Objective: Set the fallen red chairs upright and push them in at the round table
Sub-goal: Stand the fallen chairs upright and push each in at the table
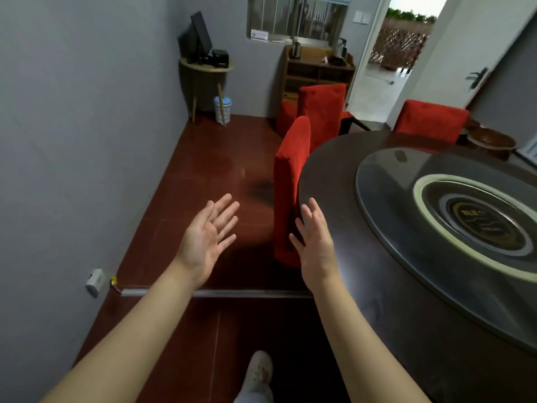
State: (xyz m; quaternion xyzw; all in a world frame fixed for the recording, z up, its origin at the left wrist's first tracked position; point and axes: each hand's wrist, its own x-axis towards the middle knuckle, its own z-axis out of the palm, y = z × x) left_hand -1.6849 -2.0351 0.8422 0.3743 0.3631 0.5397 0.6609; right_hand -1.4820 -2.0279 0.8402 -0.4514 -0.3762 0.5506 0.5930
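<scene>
Fingers (pixel 225 212) of the left hand (pixel 206 237) and the right hand (pixel 315 242) are spread wide and hold nothing. They reach toward the nearest red chair (pixel 290 184) at twelve o'clock, which stands upright against the round surface (pixel 334 175). That chair looks done, so the next move is probably finding one that lies fallen; none shows. Upright chairs count three, with the second red chair (pixel 322 112) and the third red chair (pixel 430 120) at one o'clock. A red shape (pixel 286 114) beside the second is unclear.
</scene>
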